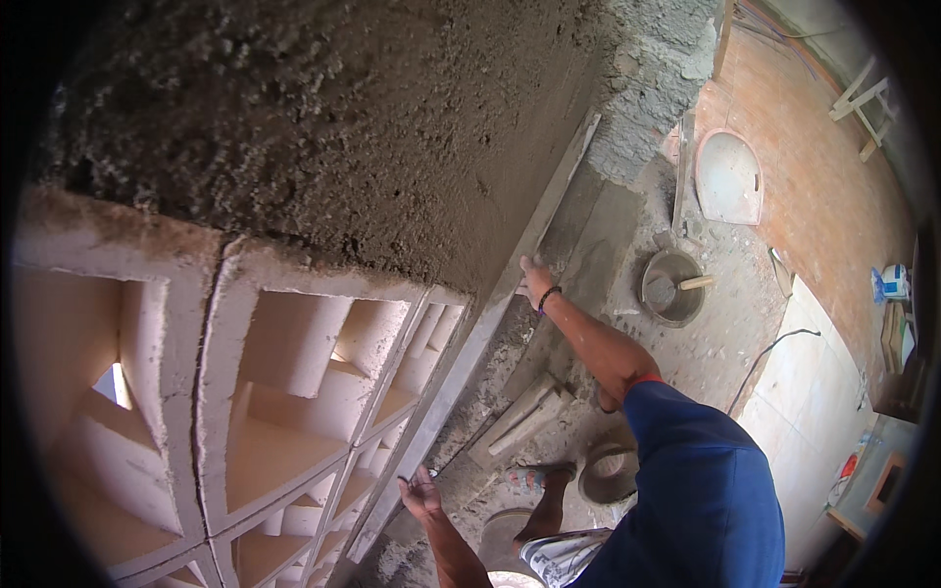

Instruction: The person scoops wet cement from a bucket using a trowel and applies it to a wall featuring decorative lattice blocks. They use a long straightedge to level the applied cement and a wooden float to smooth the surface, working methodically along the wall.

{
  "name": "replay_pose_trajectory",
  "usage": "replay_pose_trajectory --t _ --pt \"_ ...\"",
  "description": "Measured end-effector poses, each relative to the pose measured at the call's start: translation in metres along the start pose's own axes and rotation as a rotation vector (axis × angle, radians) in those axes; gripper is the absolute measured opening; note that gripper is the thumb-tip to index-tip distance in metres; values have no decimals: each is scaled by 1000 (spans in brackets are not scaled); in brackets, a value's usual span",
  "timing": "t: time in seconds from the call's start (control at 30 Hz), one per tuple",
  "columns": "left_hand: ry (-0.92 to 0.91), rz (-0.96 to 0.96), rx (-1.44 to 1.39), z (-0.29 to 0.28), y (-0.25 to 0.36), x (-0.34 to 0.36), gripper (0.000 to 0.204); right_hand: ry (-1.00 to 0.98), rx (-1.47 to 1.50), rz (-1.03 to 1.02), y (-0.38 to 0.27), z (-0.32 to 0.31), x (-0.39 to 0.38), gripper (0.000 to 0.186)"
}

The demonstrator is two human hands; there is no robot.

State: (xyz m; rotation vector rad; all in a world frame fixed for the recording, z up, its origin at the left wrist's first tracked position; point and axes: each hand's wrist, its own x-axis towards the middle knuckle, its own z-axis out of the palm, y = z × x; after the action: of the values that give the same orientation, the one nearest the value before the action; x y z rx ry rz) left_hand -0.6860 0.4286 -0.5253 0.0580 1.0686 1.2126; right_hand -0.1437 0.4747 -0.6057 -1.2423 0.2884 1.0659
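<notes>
Rough grey plaster (323, 127) covers the upper wall, wet and unsmoothed, above a band of pale ventilation blocks (284, 392) that remain bare. I hold a long metal straightedge (490, 314) flat against the wall's face, just beside those blocks. Its long axis runs diagonally, from my left hand (420, 493) near its lower end, up past my right hand (534, 281), to its far tip by the rough masonry corner (647, 88).

My right-hand fingers are closed around the straightedge's edge, with a dark band on that wrist. My left-hand fingers are spread and pressed on the straightedge's lower part; whether they curl round it I cannot tell.

As I judge it, the coat is on but its levelling is barely begun: the surface above the straightedge looks lumpy throughout. Beyond the straightedge, on the dusty floor, sits a mortar pan (671, 287) with a wooden-handled tool in it, and a second basin (608, 473) lies nearer my sandalled foot (534, 478).
</notes>
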Motion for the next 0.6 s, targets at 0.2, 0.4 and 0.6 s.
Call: replay_pose_trajectory --t 0.2,0.4,0.6 --pt "-24 6 -4 26 42 -39 32 -20 -51 -68 -39 25 -50 75" --pt "4 40 -20 60 71 -73 30 24 -113 -84 -76 52 -91 77" --pt "30 9 -47 93 94 -100 30 50 -172 -112 -109 71 -122 75"
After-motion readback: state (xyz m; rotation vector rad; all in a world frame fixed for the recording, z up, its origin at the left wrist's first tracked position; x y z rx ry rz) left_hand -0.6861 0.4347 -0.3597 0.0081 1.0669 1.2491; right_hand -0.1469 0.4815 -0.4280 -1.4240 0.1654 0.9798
